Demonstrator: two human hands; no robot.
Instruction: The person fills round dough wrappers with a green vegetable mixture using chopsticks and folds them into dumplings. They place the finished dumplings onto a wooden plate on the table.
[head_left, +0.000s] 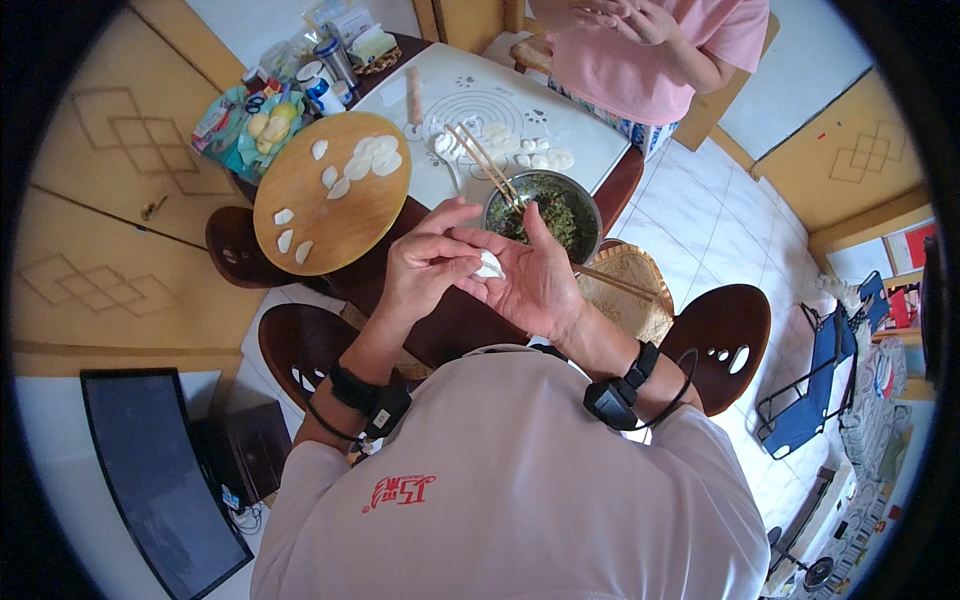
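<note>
A folded white dumpling lies on the fingers of my right hand, whose palm faces up with the thumb raised. My left hand pinches the dumpling's edge between thumb and fingertips. Just beyond the right hand stands a steel bowl of chopped green filling. One pair of chopsticks leans in the bowl. More chopsticks stick out past my right wrist; their other ends are hidden. Left of my hands, a round wooden board carries several dumplings and flat dough wrappers.
A white table holds a rolling pin, a spoon with flour, and dough pieces. A person in a pink shirt is across it, hands raised. Chairs flank me. Fruit and cups crowd the far left.
</note>
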